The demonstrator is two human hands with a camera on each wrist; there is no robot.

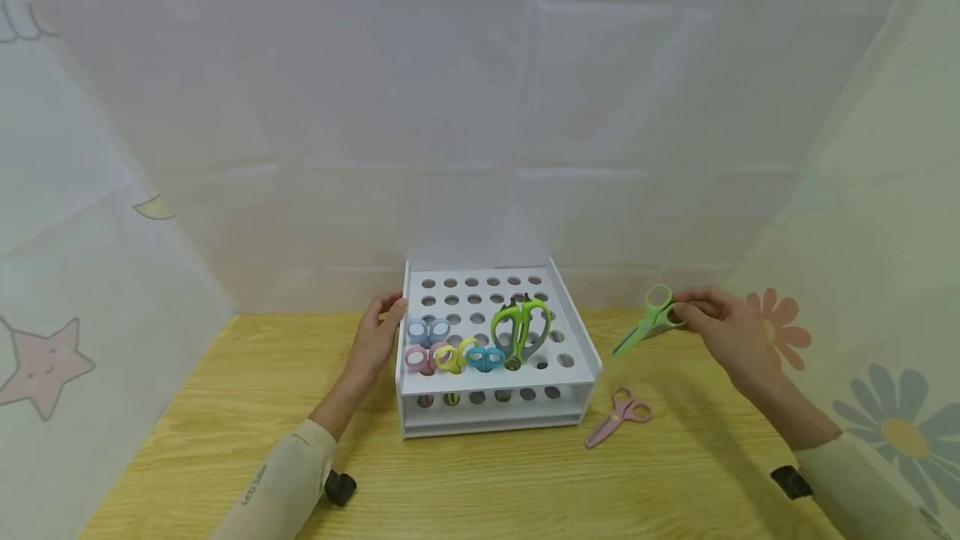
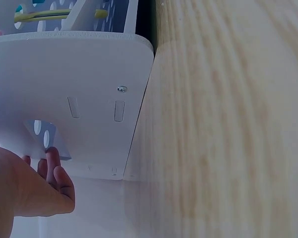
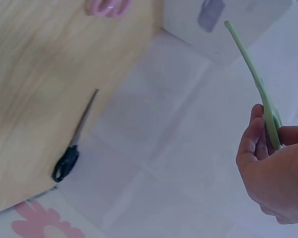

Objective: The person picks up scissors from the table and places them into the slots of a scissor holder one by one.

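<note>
A white rack (image 1: 472, 382) with rows of round holes stands on the wooden table. My left hand (image 1: 377, 336) holds its left side wall, and in the left wrist view its fingertips are at the side cut-out. My right hand (image 1: 723, 332) pinches light green scissors (image 1: 645, 327) by a handle loop, raised right of the rack, blades pointing down-left. Blue scissors (image 1: 429, 332), pink scissors (image 1: 417, 361), yellow scissors (image 1: 454, 355), teal scissors (image 1: 485, 358) and larger green scissors (image 1: 519, 330) stand handles-up in the front left and middle holes.
Another pair of pink scissors (image 1: 619, 417) lies on the table (image 1: 487, 490) right of the rack. Black-handled scissors (image 3: 67, 161) lie near the table's back edge in the right wrist view. Pale printed cloth (image 1: 465, 107) hangs behind and at both sides.
</note>
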